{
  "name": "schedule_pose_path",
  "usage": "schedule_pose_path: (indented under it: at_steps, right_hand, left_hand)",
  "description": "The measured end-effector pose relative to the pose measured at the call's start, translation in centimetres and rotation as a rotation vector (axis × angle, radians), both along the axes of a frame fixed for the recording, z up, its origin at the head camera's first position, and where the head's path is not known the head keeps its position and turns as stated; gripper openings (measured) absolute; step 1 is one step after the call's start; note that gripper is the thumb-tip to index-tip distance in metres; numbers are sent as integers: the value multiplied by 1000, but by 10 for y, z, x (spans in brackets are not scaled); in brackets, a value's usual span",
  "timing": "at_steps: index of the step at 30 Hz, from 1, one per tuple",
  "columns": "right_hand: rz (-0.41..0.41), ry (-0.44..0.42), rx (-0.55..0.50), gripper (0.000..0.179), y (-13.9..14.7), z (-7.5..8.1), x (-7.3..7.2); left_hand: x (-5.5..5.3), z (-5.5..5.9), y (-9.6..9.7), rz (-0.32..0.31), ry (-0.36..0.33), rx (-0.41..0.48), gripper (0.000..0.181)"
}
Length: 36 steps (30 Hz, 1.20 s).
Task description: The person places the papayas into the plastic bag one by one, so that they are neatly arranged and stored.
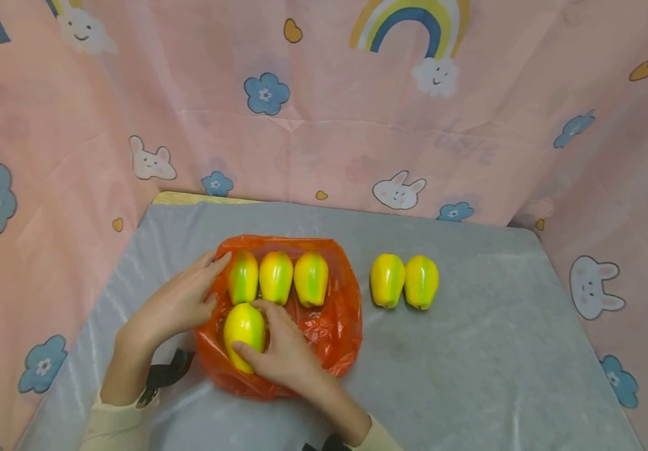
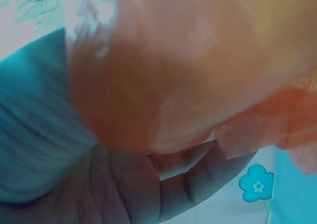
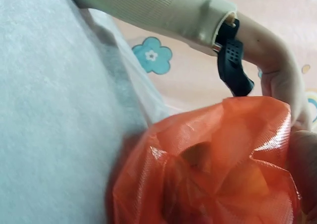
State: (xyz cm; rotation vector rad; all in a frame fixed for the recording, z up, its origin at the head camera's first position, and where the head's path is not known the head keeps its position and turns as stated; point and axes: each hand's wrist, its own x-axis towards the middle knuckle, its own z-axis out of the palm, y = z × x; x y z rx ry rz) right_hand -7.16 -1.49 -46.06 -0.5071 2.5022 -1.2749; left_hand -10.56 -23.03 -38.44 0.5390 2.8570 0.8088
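Looks like bagging: the right hand point(image 1: 287, 354) has fingers round a glossy yellow-green oval fruit point(image 1: 245, 329) inside the red plastic bag point(image 1: 353, 313), lower left, left hand point(image 1: 180, 302) at its rim (can't tell if pinching), gentle release probably next.

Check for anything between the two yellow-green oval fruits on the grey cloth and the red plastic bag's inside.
Only grey cloth and the bag's right rim lie between those two fruits and its inside; nothing else visible does. The right hand holds another fruit inside.
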Motion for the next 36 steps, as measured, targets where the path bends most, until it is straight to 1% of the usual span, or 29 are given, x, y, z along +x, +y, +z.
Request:
schedule_pose_path:
  at_steps: [6,14,19,23,28,36]
  right_hand:
    - [2,26,14,68,-8,-4,1]
    - [-9,-30,19,72,-9,-7,0]
    - [4,-53,26,77,-9,-8,1]
    - [17,-78,31,82,-10,-9,2]
    - [1,-84,21,85,-10,-12,2]
    - [-7,-83,22,85,-9,-16,5]
  left_hand:
    - [0,0,0,6,-1,2,73]
    - [-1,1,-1,4,-1,3,73]
    - [-1,1,-1,9,-8,-3,74]
    - [-1,1,-2,7,-1,-14,73]
    - [-2,-1,-3,1,11,-16,73]
    - [-1,-4,-1,3,4,-16,73]
